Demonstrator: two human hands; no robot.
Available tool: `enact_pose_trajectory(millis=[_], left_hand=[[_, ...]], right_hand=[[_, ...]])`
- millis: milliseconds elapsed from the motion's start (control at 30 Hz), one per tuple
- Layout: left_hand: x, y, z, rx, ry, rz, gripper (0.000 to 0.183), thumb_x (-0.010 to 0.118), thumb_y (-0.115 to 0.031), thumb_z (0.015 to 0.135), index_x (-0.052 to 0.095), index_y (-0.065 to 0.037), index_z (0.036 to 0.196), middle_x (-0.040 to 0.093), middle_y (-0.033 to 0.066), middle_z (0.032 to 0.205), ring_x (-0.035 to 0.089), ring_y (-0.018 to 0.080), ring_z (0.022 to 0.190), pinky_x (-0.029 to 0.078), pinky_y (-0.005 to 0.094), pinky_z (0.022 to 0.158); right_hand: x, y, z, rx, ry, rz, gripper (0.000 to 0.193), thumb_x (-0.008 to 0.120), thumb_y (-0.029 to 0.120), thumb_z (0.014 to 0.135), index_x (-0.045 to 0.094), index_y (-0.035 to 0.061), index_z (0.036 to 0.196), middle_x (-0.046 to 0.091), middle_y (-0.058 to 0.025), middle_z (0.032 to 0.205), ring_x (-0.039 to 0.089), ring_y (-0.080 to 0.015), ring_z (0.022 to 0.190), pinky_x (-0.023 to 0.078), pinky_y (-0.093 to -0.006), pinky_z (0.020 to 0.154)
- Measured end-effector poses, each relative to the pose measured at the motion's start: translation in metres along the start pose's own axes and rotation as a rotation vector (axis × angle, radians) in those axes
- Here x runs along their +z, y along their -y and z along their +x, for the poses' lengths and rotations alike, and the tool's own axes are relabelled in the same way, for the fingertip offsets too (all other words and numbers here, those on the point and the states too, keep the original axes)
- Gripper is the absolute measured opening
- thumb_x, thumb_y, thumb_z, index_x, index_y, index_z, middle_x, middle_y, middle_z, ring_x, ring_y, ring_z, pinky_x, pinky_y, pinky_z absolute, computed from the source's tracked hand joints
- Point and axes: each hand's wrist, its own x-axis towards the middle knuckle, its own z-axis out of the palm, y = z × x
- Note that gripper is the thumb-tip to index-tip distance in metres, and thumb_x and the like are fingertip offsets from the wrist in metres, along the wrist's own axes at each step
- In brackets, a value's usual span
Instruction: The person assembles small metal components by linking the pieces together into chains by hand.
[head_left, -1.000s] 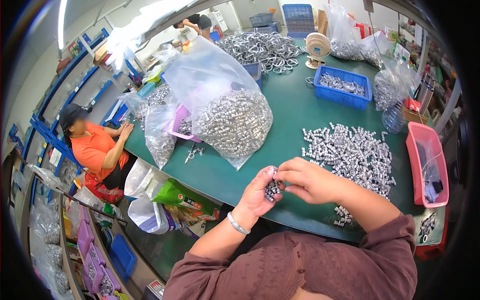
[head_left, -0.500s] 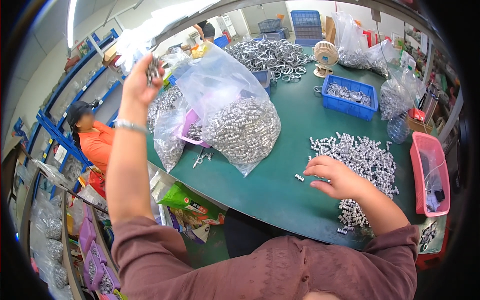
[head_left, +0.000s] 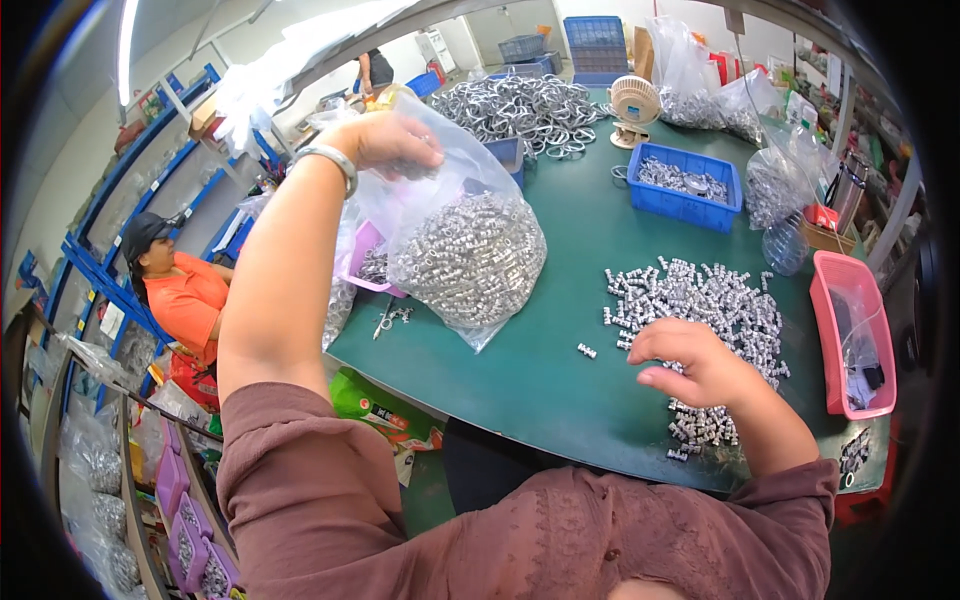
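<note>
My left hand (head_left: 390, 145) is raised over the mouth of a clear plastic bag (head_left: 465, 250) full of small silver metal fittings. Its fingers curl downward around a few small metal fittings (head_left: 408, 170), mostly hidden beneath them. At the right, my right hand (head_left: 690, 362) hovers by the near left part of a loose pile of the same silver fittings (head_left: 700, 300) on the green table (head_left: 540, 370). Thumb and fingers there are bent but apart, with nothing visible between them. One stray fitting (head_left: 586, 351) lies left of that hand.
A blue bin (head_left: 690, 215) of metal parts and a small fan (head_left: 633, 105) stand behind the pile. A pink basket (head_left: 820, 300) sits at the right. Grey metal rings (head_left: 520, 110) are heaped at the back. A purple tray (head_left: 365, 245) is beside the bag; a person in orange (head_left: 190, 300) is at the left.
My left hand has swung right, from beside the bag to above its mouth, and turned palm down. My right hand has shifted slightly right, away from the stray fitting.
</note>
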Motion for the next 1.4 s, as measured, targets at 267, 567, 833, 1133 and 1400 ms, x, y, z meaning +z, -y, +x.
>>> enact_pose_trajectory(millis=[267, 567, 833, 1133, 1400], left_hand=[[0.016, -0.013, 0.010, 0.046, -0.010, 0.092, 0.048, 0.065, -0.033, 0.077, 0.057, -0.012, 0.119, 0.057, 0.0056, 0.114, 0.053, 0.0168, 0.101, 0.050, 0.0363, 0.074], [-0.034, 0.033, -0.053, 0.482, -1.231, 0.242, 0.026, 0.056, -0.020, 0.087, 0.065, 0.000, 0.103, 0.065, 0.0050, 0.090, 0.057, 0.0101, 0.085, 0.043, 0.0225, 0.076], [0.218, -0.013, -0.056, 0.815, -0.430, 0.204, 0.024, 0.066, -0.006, 0.073, 0.061, -0.003, 0.096, 0.058, 0.0145, 0.094, 0.056, 0.0329, 0.090, 0.046, 0.0391, 0.079], [0.336, 0.019, -0.013, 0.626, -0.112, 0.146, 0.030, 0.062, 0.002, 0.073, 0.060, -0.004, 0.102, 0.055, 0.0127, 0.099, 0.055, 0.0317, 0.091, 0.047, 0.0375, 0.078], [0.356, -0.024, -0.002, 0.760, -0.167, -0.010, 0.040, 0.068, -0.009, 0.072, 0.057, -0.008, 0.111, 0.049, 0.0139, 0.117, 0.048, 0.0342, 0.107, 0.043, 0.0402, 0.088]], right_hand=[[-0.032, 0.127, -0.024, -0.866, -0.643, 1.224, 0.009, 0.049, -0.009, 0.072, 0.055, -0.0043, 0.068, 0.052, -0.0138, 0.067, 0.062, -0.0295, 0.059, 0.049, -0.0440, 0.057], [-0.072, 0.138, -0.049, -0.697, -0.082, 1.469, 0.012, 0.048, -0.013, 0.069, 0.054, -0.0045, 0.064, 0.052, -0.0156, 0.068, 0.058, -0.0300, 0.055, 0.046, -0.0451, 0.052], [-0.065, 0.134, -0.057, -0.628, -0.201, 1.410, 0.010, 0.049, -0.010, 0.071, 0.054, -0.0039, 0.067, 0.053, -0.0158, 0.072, 0.058, -0.0297, 0.059, 0.046, -0.0443, 0.054], [-0.065, 0.137, -0.070, -0.586, -0.268, 1.345, 0.007, 0.049, -0.007, 0.073, 0.054, -0.0034, 0.071, 0.054, -0.0160, 0.077, 0.058, -0.0293, 0.063, 0.046, -0.0434, 0.057], [-0.063, 0.133, -0.082, -0.565, -0.342, 1.295, 0.005, 0.050, -0.005, 0.075, 0.054, -0.0028, 0.074, 0.055, -0.0162, 0.081, 0.058, -0.0290, 0.066, 0.046, -0.0427, 0.059]])
